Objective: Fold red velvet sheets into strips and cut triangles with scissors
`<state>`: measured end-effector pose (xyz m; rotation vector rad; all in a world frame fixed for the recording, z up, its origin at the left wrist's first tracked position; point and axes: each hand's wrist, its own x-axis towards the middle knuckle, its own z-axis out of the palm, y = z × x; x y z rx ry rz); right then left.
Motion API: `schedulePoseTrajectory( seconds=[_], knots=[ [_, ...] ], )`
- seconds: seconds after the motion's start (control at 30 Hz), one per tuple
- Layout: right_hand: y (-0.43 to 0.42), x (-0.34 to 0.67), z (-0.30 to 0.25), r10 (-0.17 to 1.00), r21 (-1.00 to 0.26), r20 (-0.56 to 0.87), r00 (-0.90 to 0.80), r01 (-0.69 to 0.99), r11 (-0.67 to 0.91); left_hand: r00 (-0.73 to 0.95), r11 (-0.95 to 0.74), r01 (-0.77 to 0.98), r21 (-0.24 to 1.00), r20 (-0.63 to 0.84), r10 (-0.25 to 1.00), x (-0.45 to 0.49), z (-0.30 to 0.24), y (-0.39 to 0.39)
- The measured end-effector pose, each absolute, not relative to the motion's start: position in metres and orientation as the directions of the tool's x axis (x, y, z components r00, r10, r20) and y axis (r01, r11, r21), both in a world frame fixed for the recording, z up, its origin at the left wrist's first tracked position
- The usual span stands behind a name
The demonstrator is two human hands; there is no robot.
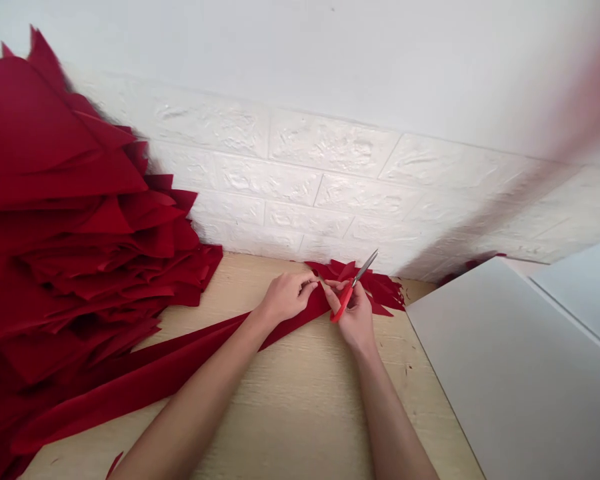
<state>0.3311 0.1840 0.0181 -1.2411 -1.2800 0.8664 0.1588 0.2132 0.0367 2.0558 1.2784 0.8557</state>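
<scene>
A long strip of red fabric (180,363) runs from the lower left up to the middle of the wooden tabletop. At its far end my left hand (291,297) is closed, thumb and fingertips pinching the cloth's tip. My right hand (355,319) is just to the right, with scissors (343,301) in its grip. The scissors' red handles lie across the fingers, and their metal blades point up and away to the right. Behind both hands lies a small heap of red fabric scraps (383,288), partly covered by the right hand.
A tall pile of red fabric pieces (95,220) fills the left side. White brick-patterned wall (290,190) rises behind the wooden table (300,413). On the right stands a large white box-like panel (510,360). Small red bits dot the tabletop.
</scene>
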Motion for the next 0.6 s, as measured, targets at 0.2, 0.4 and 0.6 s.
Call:
schedulePoseTrajectory(
  seconds=[0.2, 0.4, 0.6],
  knots=[
    [0.190, 0.329, 0.016, 0.977, -0.975, 0.179, 0.113, 0.157, 0.161, 0.362, -0.386, 0.592, 0.708, 0.195, 0.912, 0.160, 0.043, 0.211],
    [0.190, 0.328, 0.010, 0.971, -0.981, 0.171, 0.167, 0.118, 0.152, 0.381, -0.333, 0.659, 0.674, 0.083, 0.921, 0.159, 0.046, 0.207],
    [0.193, 0.334, 0.007, 0.951, -0.983, 0.178, 0.254, 0.082, 0.162, 0.460, -0.270, 0.708, 0.653, -0.137, 0.877, 0.122, 0.052, 0.194]
  ],
)
